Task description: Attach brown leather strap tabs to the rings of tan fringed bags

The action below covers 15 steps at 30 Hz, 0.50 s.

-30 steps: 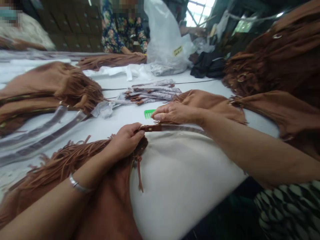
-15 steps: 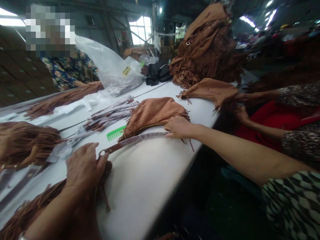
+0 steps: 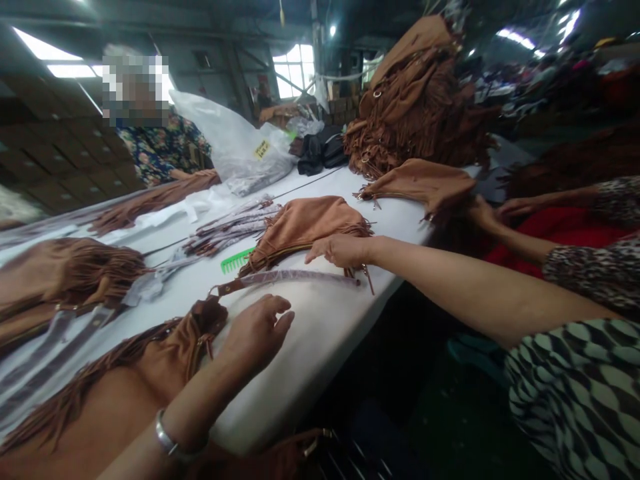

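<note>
Holds left hand [image 3: 257, 330] empty, loosely uncurled, over counter [image 3: 280, 383]; right hand [image 3: 335, 252] half-uncurled by strap [image 3: 273, 277], apparently gripping nothing. Has strap lying rightward from near-left bag [image 3: 130, 400], joined by ring [image 3: 214, 291], presumably to clear fringe [image 3: 95, 367].

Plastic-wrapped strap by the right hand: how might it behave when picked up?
The strap probably bends, given its gentle curve; its shiny wrap may feel slippery; lifting it might tug the near bag, seemingly joined by a ring.

Yellow label [image 3: 261, 149]: on the plastic bag [image 3: 227, 137]; I see dark marks, too blurred for me to read.
Stacked boxes [image 3: 75, 163]: I see pale spots, too small to read as print.
</note>
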Available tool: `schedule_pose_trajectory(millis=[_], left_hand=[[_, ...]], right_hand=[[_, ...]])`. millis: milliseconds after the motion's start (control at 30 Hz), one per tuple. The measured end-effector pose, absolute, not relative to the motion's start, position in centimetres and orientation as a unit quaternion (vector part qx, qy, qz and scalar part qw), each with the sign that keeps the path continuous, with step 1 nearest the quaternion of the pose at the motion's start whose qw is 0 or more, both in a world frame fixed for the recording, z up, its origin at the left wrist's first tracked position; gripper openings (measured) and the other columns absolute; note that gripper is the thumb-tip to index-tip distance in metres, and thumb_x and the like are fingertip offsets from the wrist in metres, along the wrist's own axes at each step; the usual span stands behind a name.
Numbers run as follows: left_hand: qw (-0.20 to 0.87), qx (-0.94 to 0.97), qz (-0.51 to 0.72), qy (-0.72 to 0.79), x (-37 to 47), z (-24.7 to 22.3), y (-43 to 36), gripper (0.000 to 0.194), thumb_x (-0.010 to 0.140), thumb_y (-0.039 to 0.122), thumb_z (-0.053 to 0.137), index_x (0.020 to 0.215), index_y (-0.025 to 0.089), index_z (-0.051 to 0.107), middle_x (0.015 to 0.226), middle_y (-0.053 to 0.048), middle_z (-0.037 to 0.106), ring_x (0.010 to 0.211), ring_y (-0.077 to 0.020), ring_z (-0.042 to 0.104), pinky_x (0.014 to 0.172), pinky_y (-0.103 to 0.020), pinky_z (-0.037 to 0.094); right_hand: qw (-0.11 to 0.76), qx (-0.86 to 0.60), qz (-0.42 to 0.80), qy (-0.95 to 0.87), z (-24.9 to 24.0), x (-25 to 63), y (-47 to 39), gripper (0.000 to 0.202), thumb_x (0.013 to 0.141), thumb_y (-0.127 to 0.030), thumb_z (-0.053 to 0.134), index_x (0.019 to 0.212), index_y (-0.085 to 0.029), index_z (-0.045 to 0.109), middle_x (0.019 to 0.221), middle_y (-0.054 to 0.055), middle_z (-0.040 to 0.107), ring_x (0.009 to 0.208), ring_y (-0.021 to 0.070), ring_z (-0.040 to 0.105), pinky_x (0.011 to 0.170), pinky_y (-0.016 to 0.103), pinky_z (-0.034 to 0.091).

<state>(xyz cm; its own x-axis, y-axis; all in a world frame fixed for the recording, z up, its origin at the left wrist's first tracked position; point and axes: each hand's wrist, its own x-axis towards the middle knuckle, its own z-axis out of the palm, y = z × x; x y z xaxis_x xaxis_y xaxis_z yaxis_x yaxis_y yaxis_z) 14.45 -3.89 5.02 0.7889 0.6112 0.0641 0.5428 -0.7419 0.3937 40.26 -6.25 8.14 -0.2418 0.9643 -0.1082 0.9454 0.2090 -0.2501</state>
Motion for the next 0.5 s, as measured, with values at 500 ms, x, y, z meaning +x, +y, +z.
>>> schedule_pose_trajectory(millis=[500], left_hand=[[0.277, 0.821, 0.299, 0.400, 9.4, 6.7, -6.4, 0.033, 0.085, 0.042, 0.046, 0.066, 0.017, 0.055, 0.058, 0.001, 0.052, 0.056, -0.0130, 0.047, 0.053, -0.024, 0.034]], right_hand=[[0.145, -0.425, 0.011, -0.893, 9.0, 33.9, -5.8, 0.015, 0.083, -0.024, 0.059, 0.089, -0.017, 0.071, 0.100, 0.007, 0.059, 0.093, 0.0166, 0.052, 0.082, 0.026, 0.037]])
